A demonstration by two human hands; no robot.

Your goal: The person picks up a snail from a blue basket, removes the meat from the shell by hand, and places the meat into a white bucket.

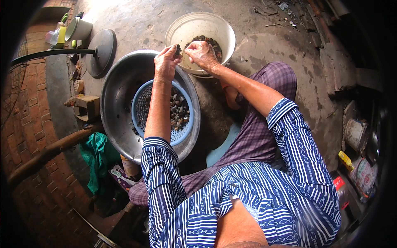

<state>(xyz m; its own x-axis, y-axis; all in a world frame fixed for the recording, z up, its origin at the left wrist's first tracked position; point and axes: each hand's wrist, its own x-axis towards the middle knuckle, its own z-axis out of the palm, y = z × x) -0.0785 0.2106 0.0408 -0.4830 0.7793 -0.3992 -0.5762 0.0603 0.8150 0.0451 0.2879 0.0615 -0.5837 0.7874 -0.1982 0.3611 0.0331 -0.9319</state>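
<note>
Between the fingertips of my left hand (pixel 165 63) is a dark snail shell (pixel 178 49), held above the near rim of a cream plastic bucket (pixel 176 29). My right hand (pixel 203 54) is over the bucket, thumb and finger pinched on a small thin object (pixel 183 50) pointing at the shell; its kind is too small to make out. Dark and orange-brown bits (pixel 214 43) lie in the bucket, partly behind my right hand. Below my left forearm, a blue plastic colander (pixel 189 107) holds many snails (pixel 180 108). It sits inside a wide grey metal basin (pixel 113 93).
A round dark lid-like disc (pixel 100 54) with a long black rod stands left of the basin. Further left are a grey-green pot (pixel 79 29), a small cardboard box (pixel 86 107) and a wooden pole (pixel 62 145). Green cloth (pixel 96 158) lies nearer me; a dirty tin (pixel 355 133) stands right.
</note>
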